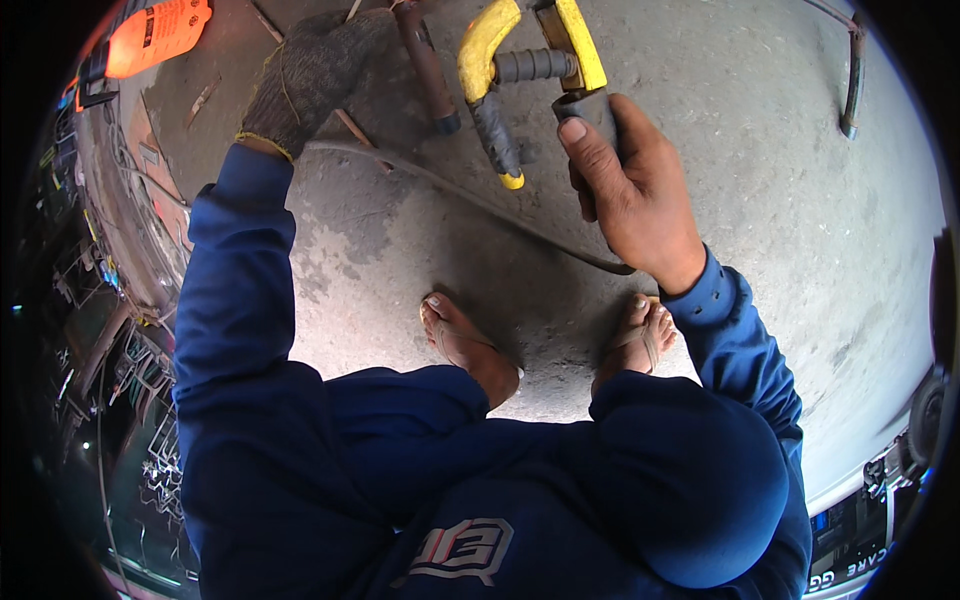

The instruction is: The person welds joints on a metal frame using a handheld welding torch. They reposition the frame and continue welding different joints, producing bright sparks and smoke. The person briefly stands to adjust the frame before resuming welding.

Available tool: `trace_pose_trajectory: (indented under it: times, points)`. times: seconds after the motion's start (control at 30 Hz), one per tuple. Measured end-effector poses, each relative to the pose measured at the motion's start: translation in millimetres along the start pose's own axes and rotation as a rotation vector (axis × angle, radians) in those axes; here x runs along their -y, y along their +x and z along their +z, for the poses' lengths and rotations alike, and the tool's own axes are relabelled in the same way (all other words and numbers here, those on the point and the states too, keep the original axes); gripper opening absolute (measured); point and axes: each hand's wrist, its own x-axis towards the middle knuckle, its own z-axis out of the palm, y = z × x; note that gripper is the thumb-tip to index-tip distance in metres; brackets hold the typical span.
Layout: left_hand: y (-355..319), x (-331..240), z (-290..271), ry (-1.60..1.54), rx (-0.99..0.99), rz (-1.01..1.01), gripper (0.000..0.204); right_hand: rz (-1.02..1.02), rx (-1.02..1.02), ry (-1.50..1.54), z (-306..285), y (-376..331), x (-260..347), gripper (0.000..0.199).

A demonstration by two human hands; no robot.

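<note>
My bare right hand [635,185] is wrapped round the dark, hollow-ended cylindrical part [596,112] of a yellow-and-grey tool [487,60]. A ribbed dark bar [533,66] joins the tool's two yellow sides, and one side runs down into a dark grip with a yellow tip. I cannot tell its exact kind. My left hand [318,78], in a dark knitted glove with a yellow cuff edge, has its fingers curled near the upper edge. A thin rod [362,138] passes beneath the glove, and a pale stick shows beyond it. Beside its fingertips is a brown pipe [425,68].
A long curved dark strip [470,200] lies across the concrete floor [780,180] in front of my sandalled feet. An orange bottle [158,38] is at the upper left. Bent metal pieces [165,465] crowd the left rim. A metal leg [853,85] stands at the upper right.
</note>
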Motion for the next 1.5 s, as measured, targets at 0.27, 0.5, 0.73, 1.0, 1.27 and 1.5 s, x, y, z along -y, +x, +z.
trace_pose_trajectory:
  times: [0.27,0.5,0.73,1.0,1.27,1.5]
  points:
    - [-7.4,32.1,11.6,-0.28,0.029,-0.017,0.039,-0.021,-0.011,0.016,0.8,10.3,-1.1,0.049]
    - [-5.9,53.4,13.3,-1.201,0.237,-0.427,0.032,0.03,0.004,0.053,0.8,10.1,-0.6,0.048]
    - [-0.8,30.5,12.3,-0.148,-0.186,0.373,0.04,0.002,0.004,-0.016,4.2,9.9,-1.2,0.049]
    - [-6.4,-5.4,22.3,-0.184,-0.155,0.308,0.057,-0.023,0.002,-0.012,7.7,10.5,-5.2,0.052]
    - [-6.8,8.6,11.5,-0.589,0.033,-0.159,0.046,-0.025,0.0,-0.021,7.7,11.0,-4.0,0.052]
    - [-12.3,-2.1,18.6,-0.999,0.027,-0.403,0.032,-0.034,0.004,-0.045,6.5,11.3,-4.6,0.052]
